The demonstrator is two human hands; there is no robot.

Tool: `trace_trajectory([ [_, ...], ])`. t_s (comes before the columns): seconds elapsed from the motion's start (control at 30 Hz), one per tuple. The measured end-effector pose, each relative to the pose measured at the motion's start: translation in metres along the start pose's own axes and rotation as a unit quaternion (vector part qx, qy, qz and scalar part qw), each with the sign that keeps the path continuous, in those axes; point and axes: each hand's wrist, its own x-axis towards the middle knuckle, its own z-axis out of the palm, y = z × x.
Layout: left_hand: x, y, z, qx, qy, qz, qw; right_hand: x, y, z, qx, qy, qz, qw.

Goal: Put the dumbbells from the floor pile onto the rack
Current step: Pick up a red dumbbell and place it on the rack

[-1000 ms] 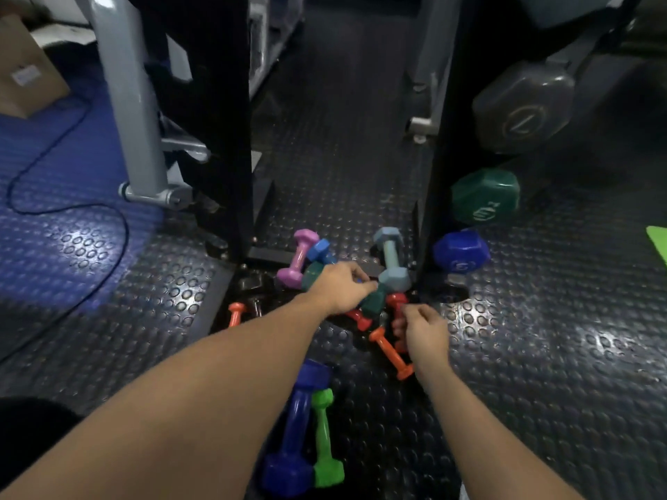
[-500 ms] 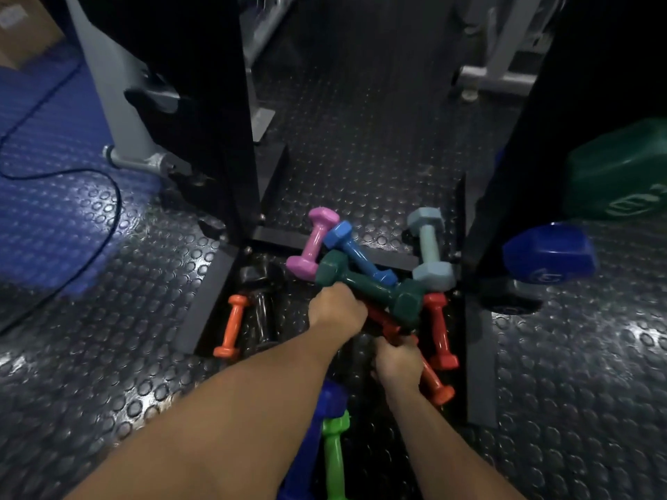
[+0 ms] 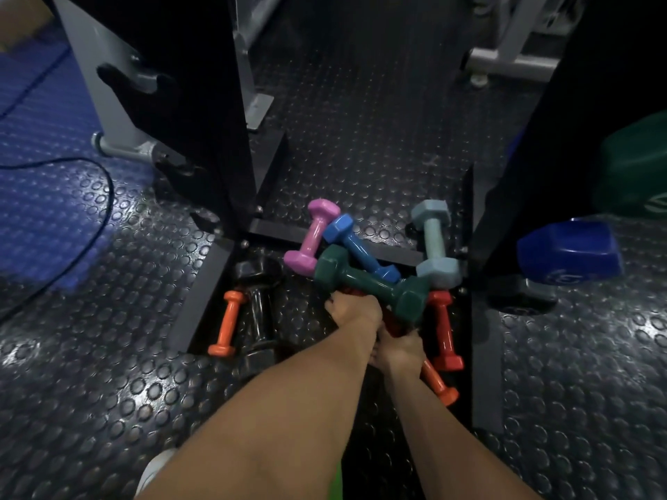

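Both forearms enter from the bottom edge, converging on the pile. A white shoe toe (image 3: 156,470) shows at the bottom left on the studded rubber floor (image 3: 108,373).

Right hand (image 3: 399,350) is closed around the orange dumbbell (image 3: 438,386) that angles toward the lower right; only the near end and part of the handle stick out past the fist. Left hand (image 3: 355,312) is fisted just ahead of it, the two hands touching or nearly so. It's curled over something red under the dark green dumbbell (image 3: 368,283); can't tell exactly what it grips.

Pile sits on the floor between the rack's black base feet (image 3: 205,286). The dark green one lies diagonally on top. A red dumbbell (image 3: 443,330) lies just right of the hands, roughly pointing away. On the left: a small orange dumbbell (image 3: 228,323) beside a black dumbbell (image 3: 260,304).

Further out: a blue dumbbell (image 3: 355,247) crosses under the green one, a pink dumbbell (image 3: 313,236) leans over the rack's crossbar (image 3: 274,230), and a pale grey-blue dumbbell (image 3: 435,243) lies at right beside the upright.

On the rack at right: a large blue dumbbell head (image 3: 568,254), with a large green dumbbell head (image 3: 635,171) above. Black cable (image 3: 104,196) runs over the blue mat (image 3: 47,196) far left.
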Motion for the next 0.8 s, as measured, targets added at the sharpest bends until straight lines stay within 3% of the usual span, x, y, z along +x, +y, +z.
trace_trajectory([
  [0.07,0.006,-0.003,0.001,-0.061,0.029,-0.003,0.998,-0.001,-0.001,-0.003,-0.004,-0.004,-0.022,1.000],
  [0.17,0.019,-0.008,-0.005,-0.061,0.050,0.017,0.997,0.001,0.000,-0.004,-0.023,-0.038,-0.015,0.999],
  [0.5,0.027,-0.028,-0.048,0.177,-0.051,0.095,0.978,-0.023,0.015,-0.026,-0.123,-0.034,-0.052,0.990],
  [0.8,-0.021,-0.032,-0.107,0.232,-0.086,0.143,0.958,-0.075,0.014,-0.047,-0.165,-0.069,-0.078,0.981],
])
